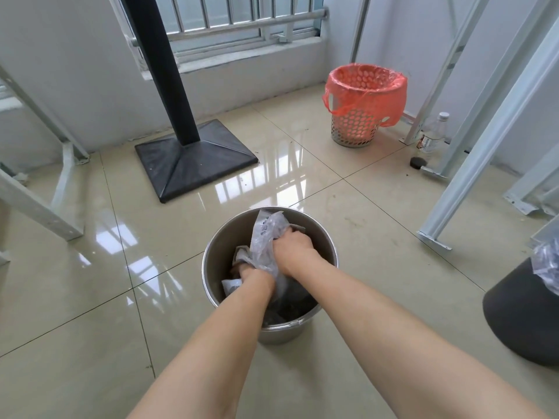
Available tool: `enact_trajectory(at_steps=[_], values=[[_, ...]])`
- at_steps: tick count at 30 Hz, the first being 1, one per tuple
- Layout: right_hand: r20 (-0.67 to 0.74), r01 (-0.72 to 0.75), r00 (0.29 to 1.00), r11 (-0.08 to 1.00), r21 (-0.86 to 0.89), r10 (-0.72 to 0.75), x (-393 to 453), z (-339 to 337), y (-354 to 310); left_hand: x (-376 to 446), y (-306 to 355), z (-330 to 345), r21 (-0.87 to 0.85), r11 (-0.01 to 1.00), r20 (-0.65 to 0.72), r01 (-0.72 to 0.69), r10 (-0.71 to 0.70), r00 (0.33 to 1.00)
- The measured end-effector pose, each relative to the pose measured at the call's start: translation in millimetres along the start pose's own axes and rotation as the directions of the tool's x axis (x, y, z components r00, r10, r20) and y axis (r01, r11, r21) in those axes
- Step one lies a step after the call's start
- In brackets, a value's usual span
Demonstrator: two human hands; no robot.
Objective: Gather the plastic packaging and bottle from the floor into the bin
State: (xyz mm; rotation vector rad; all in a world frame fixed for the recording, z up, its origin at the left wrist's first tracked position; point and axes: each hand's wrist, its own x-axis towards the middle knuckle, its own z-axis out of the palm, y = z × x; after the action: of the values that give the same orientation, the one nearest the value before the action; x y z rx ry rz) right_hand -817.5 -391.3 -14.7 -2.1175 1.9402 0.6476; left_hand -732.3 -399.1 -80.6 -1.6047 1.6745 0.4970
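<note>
Glossy tiled floor [90, 297] of a small room with a barred window; the steel bin [328, 252] in the near centre serves as landmark. Far left of the bin: a grey metal frame [39, 213]. Behind and left of the bin: a black post base [193, 160]. Inside the bin: left hand [249, 272] sunk low, closed on grey plastic packaging [266, 237], probably to press it down and make room. Right hand [292, 243], higher and just inside the far rim, fisted round the top of the same packaging, likely to keep it from springing out. Behind and right of the bin, well apart: an orange-lined basket [363, 101]. Farther right, upright by a frame leg: the clear bottle [432, 137], not yet collected. Right of the bin at the edge: a dark round object [520, 313] with more crumpled plastic [547, 261] on it.
</note>
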Motion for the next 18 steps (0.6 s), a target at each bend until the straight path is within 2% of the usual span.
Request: enact_trajectory(at_steps=[2, 5, 7, 8, 11, 12, 13, 15, 18], values=[[-0.017, -0.002, 1.0, 0.999, 0.034, 0.002, 1, 1, 2, -5, 1, -5, -0.003, 0.999, 0.005, -0.043, 0.043, 0.999], [-0.025, 0.001, 1.0, 0.997, 0.08, 0.001, -3, -1, 5, -8, -7, -10, 0.379, 0.919, -0.07, -0.107, 0.143, 0.987], [-0.014, 0.005, 1.0, 0.996, 0.086, -0.004, -12, -6, 10, -25, -17, -14, 0.282, 0.944, 0.054, -0.17, 0.161, 0.985], [0.0, 0.015, 1.0, 0.997, 0.08, -0.015, -17, -9, 14, -46, -19, -20, 0.201, 0.967, 0.036, -0.16, 0.156, 0.987], [0.082, 0.024, 0.996, 0.994, 0.11, -0.033, -34, -21, 21, -92, -37, -37, 0.273, 0.937, -0.213, -0.216, 0.278, 0.937], [0.104, 0.009, 0.994, 0.991, 0.133, -0.023, -40, -24, 21, -98, -47, -38, 0.323, 0.915, -0.229, -0.242, 0.323, 0.918], [0.121, -0.01, 0.993, 0.99, 0.143, -0.007, -46, -28, 20, -106, -53, -41, 0.333, 0.914, -0.21, -0.232, 0.312, 0.927], [0.111, -0.02, 0.994, 0.996, 0.091, 0.01, -63, -39, 18, -114, -66, -43, 0.356, 0.893, -0.23, -0.274, 0.369, 0.901], [0.01, -0.018, 1.0, 1.0, 0.022, 0.018, -92, -63, 13, -137, -83, -44, 0.29, 0.9, -0.339, -0.326, 0.415, 0.844]])
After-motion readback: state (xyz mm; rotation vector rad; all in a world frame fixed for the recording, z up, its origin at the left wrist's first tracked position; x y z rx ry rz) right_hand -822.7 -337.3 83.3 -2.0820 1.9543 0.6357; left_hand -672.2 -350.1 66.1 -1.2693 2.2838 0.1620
